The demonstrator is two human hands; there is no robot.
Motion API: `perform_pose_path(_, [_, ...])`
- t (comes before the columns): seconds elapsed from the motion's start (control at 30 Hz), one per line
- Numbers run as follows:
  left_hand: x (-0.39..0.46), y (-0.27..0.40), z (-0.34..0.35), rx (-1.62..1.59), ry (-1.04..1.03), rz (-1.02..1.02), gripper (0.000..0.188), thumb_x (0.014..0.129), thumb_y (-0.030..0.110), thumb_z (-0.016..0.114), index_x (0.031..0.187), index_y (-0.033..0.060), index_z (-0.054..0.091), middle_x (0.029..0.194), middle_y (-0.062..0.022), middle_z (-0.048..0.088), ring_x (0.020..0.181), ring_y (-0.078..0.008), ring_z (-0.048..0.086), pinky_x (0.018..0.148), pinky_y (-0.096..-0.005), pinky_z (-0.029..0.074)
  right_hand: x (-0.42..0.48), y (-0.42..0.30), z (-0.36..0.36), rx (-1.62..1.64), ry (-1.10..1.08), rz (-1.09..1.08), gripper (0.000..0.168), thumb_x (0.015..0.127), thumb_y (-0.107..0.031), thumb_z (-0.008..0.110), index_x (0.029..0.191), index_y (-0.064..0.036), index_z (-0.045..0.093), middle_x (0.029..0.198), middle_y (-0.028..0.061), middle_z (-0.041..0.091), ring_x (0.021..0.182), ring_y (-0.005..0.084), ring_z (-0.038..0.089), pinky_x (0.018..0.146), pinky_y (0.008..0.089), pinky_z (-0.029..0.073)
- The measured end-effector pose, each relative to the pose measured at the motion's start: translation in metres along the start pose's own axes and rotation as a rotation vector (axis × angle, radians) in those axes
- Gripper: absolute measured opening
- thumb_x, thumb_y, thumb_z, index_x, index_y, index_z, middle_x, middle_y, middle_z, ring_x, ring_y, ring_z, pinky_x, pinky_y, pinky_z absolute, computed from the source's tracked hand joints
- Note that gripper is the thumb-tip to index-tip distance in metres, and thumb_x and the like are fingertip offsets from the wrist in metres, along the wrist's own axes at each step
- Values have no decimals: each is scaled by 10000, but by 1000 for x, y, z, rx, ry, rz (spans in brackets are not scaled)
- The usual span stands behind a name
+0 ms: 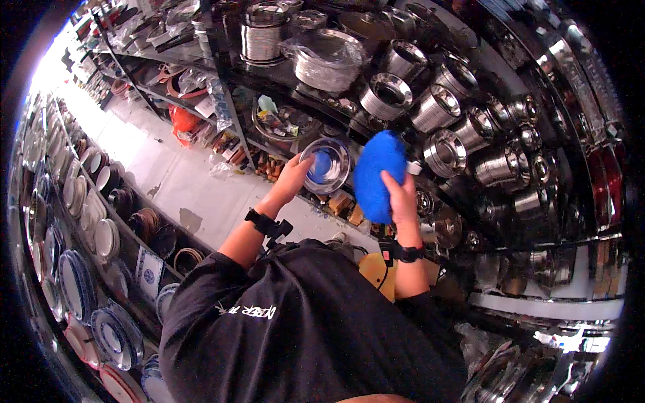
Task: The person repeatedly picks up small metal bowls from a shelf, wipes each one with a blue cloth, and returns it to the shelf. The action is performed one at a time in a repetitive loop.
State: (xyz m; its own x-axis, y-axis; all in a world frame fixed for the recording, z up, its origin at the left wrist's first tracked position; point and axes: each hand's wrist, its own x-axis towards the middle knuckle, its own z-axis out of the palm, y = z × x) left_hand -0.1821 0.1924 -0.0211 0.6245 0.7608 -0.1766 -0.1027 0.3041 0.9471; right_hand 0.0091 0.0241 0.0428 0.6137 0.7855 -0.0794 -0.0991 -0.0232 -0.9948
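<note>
My left hand (293,177) grips the rim of a shiny metal bowl (340,169), its hollow side facing up and showing a blue reflection. To the right of the bowl, my right hand (401,199) holds a blue cloth (378,166), with the thumb over its face. Bowl and cloth are apart, with a narrow gap between them. Past both hands, stacks of metal bowls (386,96) stand on a dark shelf, beside a stack of metal plates under clear plastic wrap (327,60).
Shelves with more stacked metalware (473,128) rise on the right. On the left, racks hold ceramic plates (113,337) and bowls. A pale floor aisle (171,186) runs between them. Small boxes (340,201) lie low beneath the bowl. An orange plastic bag (182,121) hangs at a lower shelf.
</note>
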Motion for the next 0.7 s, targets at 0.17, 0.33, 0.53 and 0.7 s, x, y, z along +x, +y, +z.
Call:
perform_pose_path(0.17, [-8,10,37,558,20,123,494,966,433,439,977,-40,581,818,-175,625,783,-248,608,743,-360,459,8,30,39,-658,16,-275,462,798,-162,703,1206,-34,529,1079,110,631,931,190,610,846,332,482])
perform_pose_path(0.33, [2,6,35,389,16,177,562,1000,452,303,932,-35,576,796,-218,608,778,-337,606,745,-424,445,-5,13,57,-439,-252,-234,494,776,-150,709,1208,-30,503,1072,148,625,969,259,621,852,372,470])
perform_pose_path(0.53, [5,7,24,505,-113,8,594,992,476,333,1071,-51,597,861,-153,643,784,-201,589,774,-332,457,-3,5,34,-671,-478,-208,504,748,-80,689,1215,-88,498,1035,160,647,984,298,632,848,388,474])
perform_pose_path(0.7, [6,-18,21,112,-137,-49,562,998,451,356,1169,-38,575,1021,-63,638,930,-114,549,856,-263,430,-4,9,52,-728,-265,-446,489,754,-60,652,1215,-108,496,1106,167,626,1043,377,590,821,393,484])
